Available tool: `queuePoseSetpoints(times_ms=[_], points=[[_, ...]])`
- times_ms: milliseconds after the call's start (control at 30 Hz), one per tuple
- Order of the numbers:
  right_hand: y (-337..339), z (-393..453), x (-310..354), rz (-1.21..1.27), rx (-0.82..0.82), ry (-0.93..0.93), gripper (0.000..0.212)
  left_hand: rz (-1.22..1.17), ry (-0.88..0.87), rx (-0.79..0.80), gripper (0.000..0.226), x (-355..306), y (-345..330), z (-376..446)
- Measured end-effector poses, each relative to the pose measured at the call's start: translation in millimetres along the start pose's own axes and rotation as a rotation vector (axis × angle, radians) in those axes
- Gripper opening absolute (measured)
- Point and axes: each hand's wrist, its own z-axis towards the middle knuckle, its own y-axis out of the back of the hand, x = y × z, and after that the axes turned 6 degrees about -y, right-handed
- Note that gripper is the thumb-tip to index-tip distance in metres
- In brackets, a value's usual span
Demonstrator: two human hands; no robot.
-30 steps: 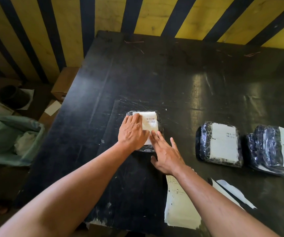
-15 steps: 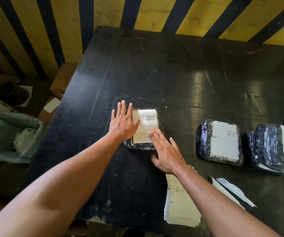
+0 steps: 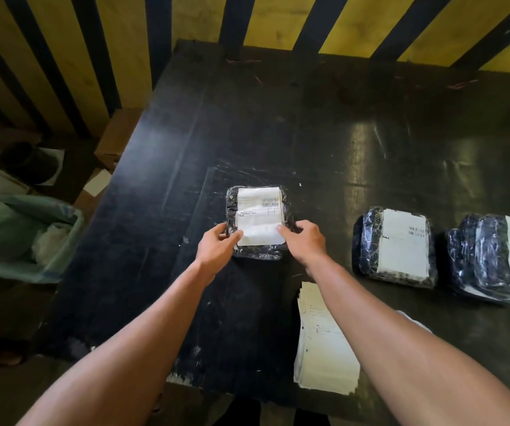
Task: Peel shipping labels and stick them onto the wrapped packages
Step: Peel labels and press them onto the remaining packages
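Note:
A small package wrapped in dark plastic [image 3: 258,252] lies mid-table with a white shipping label [image 3: 259,216] stuck on its top. My left hand [image 3: 216,245] grips its near left corner, thumb on the label's edge. My right hand [image 3: 304,239] holds the near right corner, fingertips touching the label. Two more wrapped packages with labels lie to the right, one [image 3: 396,247] close by and another [image 3: 493,259] at the frame's edge. A stack of label sheets [image 3: 324,342] rests near the table's front edge under my right forearm.
The black table [image 3: 278,124] stands against a yellow and black striped wall. Left of the table on the floor are a green-lined bin [image 3: 23,238], a cardboard box [image 3: 118,136] and a dark round pot [image 3: 29,161].
Both hands left the label's top, where they were flat, and slid back to the package's near corners. The left hand now curls around the left edge.

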Motion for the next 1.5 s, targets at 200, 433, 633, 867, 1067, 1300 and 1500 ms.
queuePoseSetpoints(times_ms=[200,433,633,867,1067,1300,1500], points=[[6,10,12,0.144,0.022,-0.028,0.029,-0.053,0.046,-0.052,0.038,-18,6,9],[15,5,35,0.428,0.143,-0.193,0.029,-0.226,0.083,-0.065,0.011,-37,8,4],[18,0,42,0.558,0.194,-0.172,0.024,-0.282,-0.045,-0.149,0.008,-48,17,6],[48,-6,34,0.589,0.109,-0.033,0.01,-0.167,-0.194,-0.075,0.028,-86,5,-2],[96,-4,-27,0.494,-0.07,-0.039,0.014,-0.116,-0.164,0.117,0.043,-83,-71,-14],[169,3,-107,0.492,-0.241,-0.147,0.014,-0.057,-0.139,0.274,0.055,-91,-184,-37],[217,14,-151,0.481,-0.317,-0.22,0.028,-0.026,-0.107,0.377,0.06,-97,-252,-43]])
